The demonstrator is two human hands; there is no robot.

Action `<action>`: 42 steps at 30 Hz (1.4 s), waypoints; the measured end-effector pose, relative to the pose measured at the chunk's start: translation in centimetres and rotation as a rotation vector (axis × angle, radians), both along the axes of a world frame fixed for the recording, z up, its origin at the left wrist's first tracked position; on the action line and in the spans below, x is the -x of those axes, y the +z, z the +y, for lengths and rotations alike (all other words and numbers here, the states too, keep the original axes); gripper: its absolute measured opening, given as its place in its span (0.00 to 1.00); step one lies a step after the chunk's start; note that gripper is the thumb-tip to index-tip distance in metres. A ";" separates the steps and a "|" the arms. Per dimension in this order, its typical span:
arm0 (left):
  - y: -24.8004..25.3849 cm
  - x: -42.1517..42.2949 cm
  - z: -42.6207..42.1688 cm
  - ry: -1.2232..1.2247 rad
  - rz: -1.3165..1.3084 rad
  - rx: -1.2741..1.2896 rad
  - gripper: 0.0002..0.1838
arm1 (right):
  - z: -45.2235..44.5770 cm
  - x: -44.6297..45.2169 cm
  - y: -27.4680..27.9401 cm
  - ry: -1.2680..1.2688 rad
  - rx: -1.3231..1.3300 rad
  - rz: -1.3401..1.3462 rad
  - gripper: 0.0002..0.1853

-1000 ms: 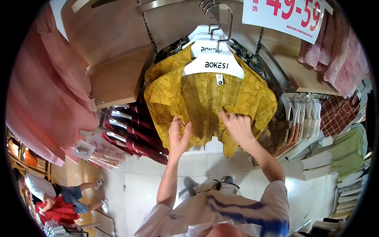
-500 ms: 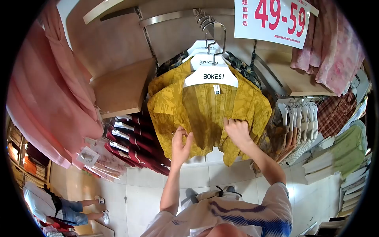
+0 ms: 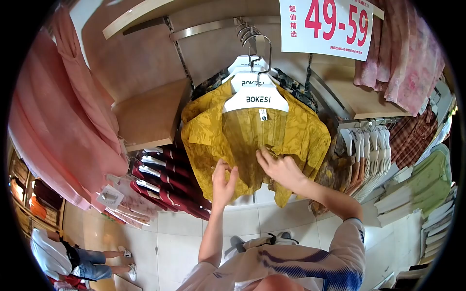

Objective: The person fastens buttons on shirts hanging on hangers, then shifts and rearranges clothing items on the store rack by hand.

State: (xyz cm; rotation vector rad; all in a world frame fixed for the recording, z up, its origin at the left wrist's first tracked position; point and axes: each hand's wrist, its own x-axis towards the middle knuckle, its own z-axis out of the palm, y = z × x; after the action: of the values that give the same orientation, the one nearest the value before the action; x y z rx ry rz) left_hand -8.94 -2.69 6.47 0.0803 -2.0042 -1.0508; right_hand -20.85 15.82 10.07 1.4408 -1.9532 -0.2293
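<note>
One mustard patterned shirt (image 3: 303, 133) hangs open from a white BOKESI hanger (image 3: 257, 100), the left hand (image 3: 224, 186) curled at one front edge, the right hand (image 3: 281, 169) reaching across the opening, fingers slightly spread.

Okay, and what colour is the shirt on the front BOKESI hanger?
Mustard yellow shirt, seen in the head view.

A white sign (image 3: 326, 29) is showing "49-59" and "超值精选"; a white hanger (image 3: 256, 101) is reading "BOKESI".
</note>
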 end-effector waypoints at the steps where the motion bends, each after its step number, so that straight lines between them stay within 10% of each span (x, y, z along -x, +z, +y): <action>1: 0.0 0.0 0.0 0.007 0.013 0.012 0.09 | 0.0 0.4 0.3 -0.102 -0.039 0.015 0.28; 6: -0.4 0.2 -0.5 -0.026 0.046 -0.061 0.08 | 0.2 1.1 0.4 -0.164 -0.115 -0.098 0.11; 25: -1.1 1.0 -0.6 0.006 0.059 -0.090 0.07 | 0.7 1.9 2.5 -0.092 -0.424 -0.146 0.24; 42: -0.9 1.8 -0.5 0.075 0.069 -0.114 0.08 | 1.1 3.1 3.3 0.170 -0.300 -0.212 0.11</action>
State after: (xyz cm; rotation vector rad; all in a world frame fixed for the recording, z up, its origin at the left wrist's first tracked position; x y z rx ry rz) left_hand -10.79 -3.17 5.55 0.1762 -1.8647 -1.1050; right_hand -23.94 16.93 13.37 1.8838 -2.0111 -0.3135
